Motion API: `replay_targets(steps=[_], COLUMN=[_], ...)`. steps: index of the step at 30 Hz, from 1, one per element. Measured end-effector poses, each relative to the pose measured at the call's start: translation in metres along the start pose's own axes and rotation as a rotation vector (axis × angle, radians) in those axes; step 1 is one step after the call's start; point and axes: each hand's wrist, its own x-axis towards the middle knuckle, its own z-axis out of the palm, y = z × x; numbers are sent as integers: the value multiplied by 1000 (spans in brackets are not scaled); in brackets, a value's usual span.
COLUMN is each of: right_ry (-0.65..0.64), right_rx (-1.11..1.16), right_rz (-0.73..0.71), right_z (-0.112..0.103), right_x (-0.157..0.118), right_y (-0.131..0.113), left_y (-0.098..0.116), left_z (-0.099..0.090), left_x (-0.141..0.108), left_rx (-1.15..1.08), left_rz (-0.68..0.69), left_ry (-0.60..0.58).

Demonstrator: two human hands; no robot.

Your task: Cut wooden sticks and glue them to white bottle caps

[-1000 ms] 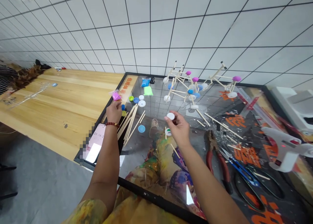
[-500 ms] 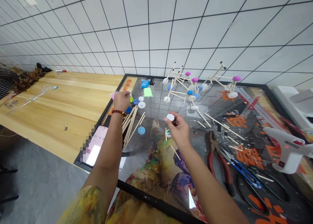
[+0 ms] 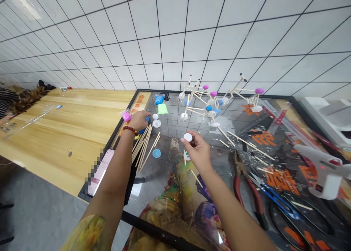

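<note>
My right hand (image 3: 199,150) is closed on a white bottle cap (image 3: 188,137), held between thumb and fingers above the glass tabletop. Below it on the glass lie another cap with a green mark (image 3: 187,155) and short pieces of stick. My left hand (image 3: 139,121) reaches down over the loose caps, its index finger stretched out at a blue bottle cap (image 3: 147,118); the other fingers are partly hidden. Close by are white caps (image 3: 156,123) and a bundle of thin wooden sticks (image 3: 143,145). A light blue cap (image 3: 156,153) rests to the right of the sticks.
Small stick models (image 3: 210,104) with cap wheels and pink or blue tops stand at the back. Pliers (image 3: 241,174), scissors (image 3: 282,199) and a white glue gun (image 3: 320,167) lie at right. Packets of blue (image 3: 159,99), green (image 3: 162,108) and pink clay (image 3: 126,116) and a phone (image 3: 101,170) are at left.
My left hand has come down onto the caps, uncovering the pink packet behind it. My right hand keeps hold of the white cap. The whole view has shifted slightly.
</note>
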Motion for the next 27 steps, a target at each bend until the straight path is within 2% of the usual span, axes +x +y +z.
replay_targets(steps=[8, 10, 11, 12, 13, 14, 16, 18, 19, 22, 27], right_ry=[-1, 1, 2, 6, 13, 23, 49, 64, 65, 36, -34], right_rx=[-16, -17, -19, -21, -24, -29, -44, -53, -53, -45, -43], right_rz=[-26, -40, -47, -57, -74, -99, -170, -252, -291, -395, -512], right_z=[1, 2, 2, 2, 2, 1, -1, -3, -4, -8, -7], right_x=[1, 1, 1, 1, 1, 1, 0, 0, -1, -3, -4], right_y=[5, 5, 5, 4, 4, 3, 1, -1, -2, -4, -4], left_y=[25, 30, 35, 41, 49, 57, 75, 91, 96, 104, 104], left_z=[10, 9, 9, 10, 13, 18, 31, 47, 54, 69, 76], left_x=[20, 14, 6, -3, -16, -29, -56, -77, -84, -91, -89], left_rx=[-28, -101, -168, -444, -798, -1143, -1667, -1905, -1963, -2027, -2007], left_rz=[-115, -143, -157, -187, -213, -233, -253, -302, -325, -351, -281], left_ry=[34, 106, 153, 250, 277, 205, -140, -305, -345, -361, -334])
